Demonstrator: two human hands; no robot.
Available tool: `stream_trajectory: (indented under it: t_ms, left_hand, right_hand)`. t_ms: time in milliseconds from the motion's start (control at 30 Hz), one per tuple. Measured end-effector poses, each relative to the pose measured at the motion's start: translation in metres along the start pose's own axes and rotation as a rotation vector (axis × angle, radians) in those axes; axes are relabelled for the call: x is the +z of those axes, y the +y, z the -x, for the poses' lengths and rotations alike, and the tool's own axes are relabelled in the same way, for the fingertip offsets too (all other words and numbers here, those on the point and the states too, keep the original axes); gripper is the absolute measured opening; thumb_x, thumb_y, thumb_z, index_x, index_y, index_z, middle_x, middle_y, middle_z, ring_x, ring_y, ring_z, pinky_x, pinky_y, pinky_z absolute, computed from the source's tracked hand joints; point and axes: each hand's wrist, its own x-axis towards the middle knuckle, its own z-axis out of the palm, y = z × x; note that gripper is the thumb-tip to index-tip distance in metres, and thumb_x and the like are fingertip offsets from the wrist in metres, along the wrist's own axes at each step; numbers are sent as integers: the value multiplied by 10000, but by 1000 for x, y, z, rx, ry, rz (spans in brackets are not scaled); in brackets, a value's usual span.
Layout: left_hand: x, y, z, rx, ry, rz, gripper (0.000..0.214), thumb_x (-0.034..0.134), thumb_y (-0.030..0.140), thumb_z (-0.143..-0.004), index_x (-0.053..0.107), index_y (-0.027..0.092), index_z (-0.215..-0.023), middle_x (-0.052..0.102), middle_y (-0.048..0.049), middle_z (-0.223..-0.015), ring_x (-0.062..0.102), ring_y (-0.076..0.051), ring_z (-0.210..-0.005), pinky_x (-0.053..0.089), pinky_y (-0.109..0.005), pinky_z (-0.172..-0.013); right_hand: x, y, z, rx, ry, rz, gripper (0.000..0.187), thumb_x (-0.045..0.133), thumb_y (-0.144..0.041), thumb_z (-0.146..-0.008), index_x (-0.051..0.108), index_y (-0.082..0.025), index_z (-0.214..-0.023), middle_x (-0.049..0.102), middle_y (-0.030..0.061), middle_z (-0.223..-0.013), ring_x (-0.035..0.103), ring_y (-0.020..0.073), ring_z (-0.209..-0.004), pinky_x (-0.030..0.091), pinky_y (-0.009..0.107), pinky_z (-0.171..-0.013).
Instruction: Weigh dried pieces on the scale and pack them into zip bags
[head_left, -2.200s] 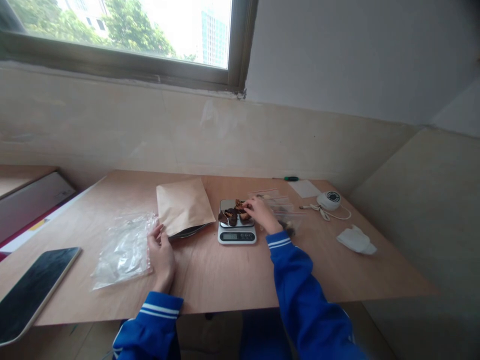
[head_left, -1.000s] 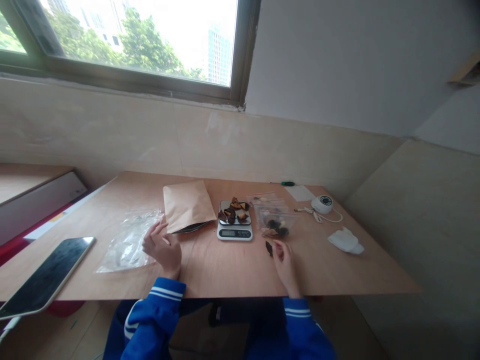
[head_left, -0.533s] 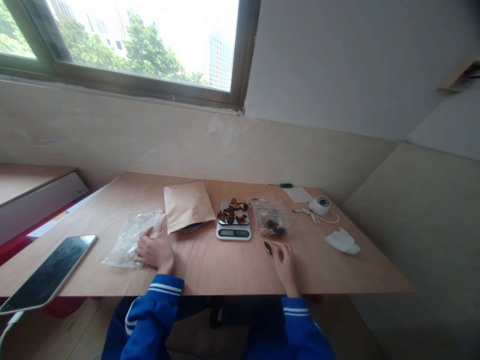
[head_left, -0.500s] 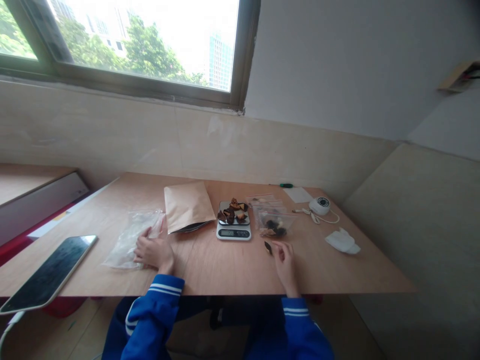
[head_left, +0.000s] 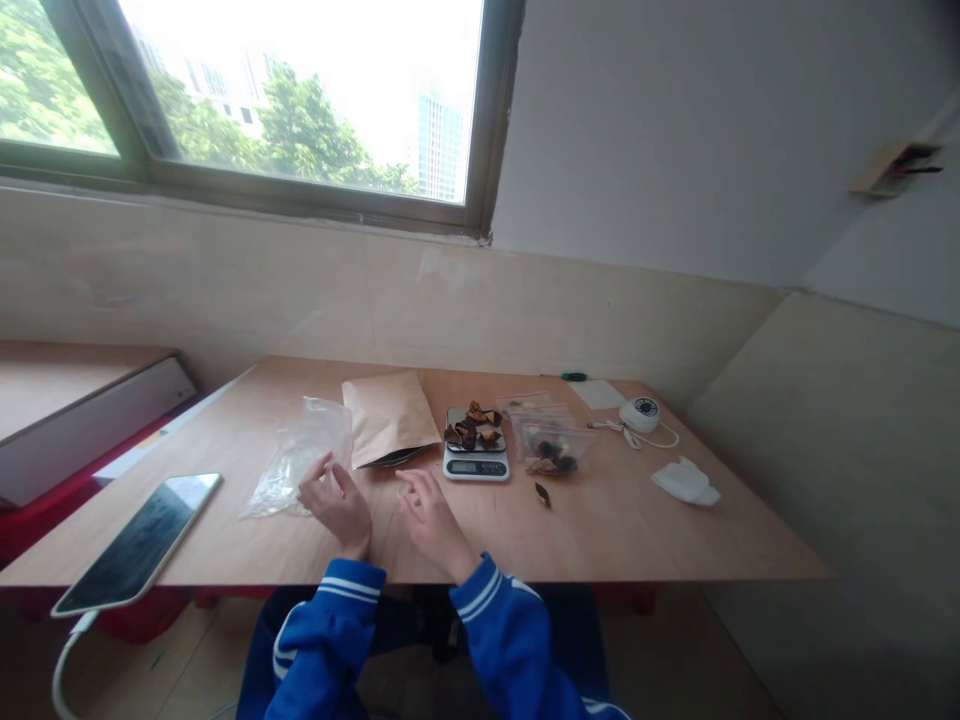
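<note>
Head view: hands point(head_left: 337, 510) point(head_left: 431, 518) half-curled, apart, angled forward-left.

Scale display point(head_left: 464, 468), 6 o'clock: digits too small to read.
Scale buttons point(head_left: 492, 469), just right of it: marks unreadable.
Desk panel point(head_left: 112, 425), 9 o'clock: faint marks, illegible.

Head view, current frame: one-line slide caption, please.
Left hand by a clear plastic bag, right hand near a scale bearing dried brown pieces.
</note>
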Motion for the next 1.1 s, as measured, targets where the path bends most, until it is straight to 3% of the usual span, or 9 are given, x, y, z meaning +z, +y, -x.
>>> stream_trajectory:
  t_ms: [100, 200, 267, 367, 533, 700, 800, 900, 1100]
  left_hand:
    - [-8, 4, 12, 33, -90, 67, 322, 460, 374, -879, 547, 167, -1109, 568, -98, -1105, 507, -218, -1070, 412, -383, -920]
    - [-14, 8, 21, 81, -123, 86, 298, 468, 376, -882, 554, 186, -1095, 574, -80, -1098, 506, -215, -1086, 389, -396, -962]
    - [-16, 11, 21, 106, -127, 77, 289, 452, 364, -895, 562, 192, -1098, 582, -76, -1096, 505, -216, -1092, 365, -412, -989]
    - [-21, 15, 12, 159, -132, 43, 306, 394, 332, -922, 578, 193, -1122, 584, -88, -1104, 497, -221, -1103, 331, -433, -1015]
    - [-25, 21, -12, 91, -3, -6, 352, 388, 351, -919, 622, 202, -1136, 535, -107, -1161, 465, -239, -1116, 271, -437, -1039]
    - [-17, 23, -20, 158, -142, 19, 364, 442, 426, -891, 653, 230, -1113, 540, -88, -1180, 460, -237, -1062, 225, -440, -1054]
    - [-15, 16, -23, 160, -105, 1, 367, 421, 420, -902, 642, 240, -1134, 529, -88, -1196, 442, -240, -1061, 183, -463, -1062]
    - [-16, 4, -32, 127, -89, -16, 369, 432, 414, -895, 623, 243, -1161, 498, -90, -1227, 410, -258, -1105, 143, -493, -1072]
    - [-6, -6, -35, 139, -230, -111, 362, 478, 321, -859, 594, 210, -1183, 376, -138, -1351, 295, -334, -1273, 112, -573, -1072]
  right_hand:
    - [23, -9, -22, 35, 5, -120, 362, 474, -314, -908, 507, -222, -1256, 568, 98, -1225, 580, 206, -1052, 498, 349, -877]
    - [39, -16, -39, 52, -19, -205, 267, 448, -351, -922, 600, -222, -1100, 667, 54, -1031, 640, 188, -914, 513, 316, -809]
    - [45, -18, -45, 85, -8, -218, 251, 442, -361, -924, 637, -219, -995, 695, 30, -881, 660, 186, -802, 522, 302, -733]
    - [43, -16, -45, 143, 91, -227, 273, 422, -356, -932, 642, -210, -999, 711, 37, -853, 669, 191, -783, 520, 296, -708]
    - [7, -17, -21, 148, 275, -219, 261, 442, -327, -917, 623, -209, -1062, 706, 56, -996, 656, 199, -907, 510, 299, -779]
    - [-27, -18, 7, 153, 367, -114, 241, 450, -301, -897, 605, -219, -1062, 703, 62, -1008, 658, 197, -852, 512, 309, -749]
    - [-43, -11, 18, 217, 481, -101, 276, 477, -350, -883, 551, -208, -1108, 703, 78, -955, 653, 189, -757, 516, 304, -674]
    - [-64, -7, 27, 274, 603, -160, 337, 517, -401, -861, 508, -197, -1128, 694, 77, -893, 630, 169, -673, 503, 280, -596]
    - [-107, -8, 40, 320, 786, -112, 373, 520, -468, -834, 561, -170, -1055, 653, 58, -797, 595, 161, -644, 470, 257, -554]
